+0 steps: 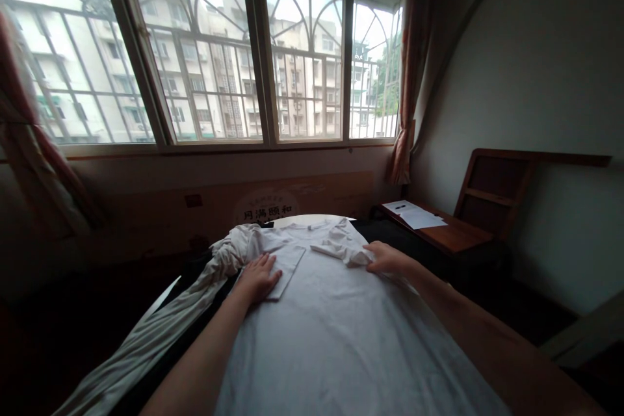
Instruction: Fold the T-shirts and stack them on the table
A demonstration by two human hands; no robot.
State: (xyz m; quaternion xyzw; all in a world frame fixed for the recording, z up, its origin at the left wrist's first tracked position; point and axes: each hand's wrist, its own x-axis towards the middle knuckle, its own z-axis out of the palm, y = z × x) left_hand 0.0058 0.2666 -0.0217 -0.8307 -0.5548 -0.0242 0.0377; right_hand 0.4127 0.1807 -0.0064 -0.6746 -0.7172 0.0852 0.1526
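Note:
A white T-shirt (331, 312) lies spread out in front of me, its neckline at the far end. Its left sleeve is folded inward and lies flat, with my left hand (260, 278) resting on it, fingers stretched out. On the other side, my right hand (387, 257) pinches the edge of the right sleeve, which is bunched and partly turned in over the shirt. Part of that sleeve's edge is hidden behind my fingers.
Beige crumpled cloth (195, 292) lies along the left, beside dark fabric. More dark fabric (385, 234) is at the back right. A wooden table (463, 237) holds white papers (422, 218) and a pen. A printed cardboard box (331, 192) stands below the barred window.

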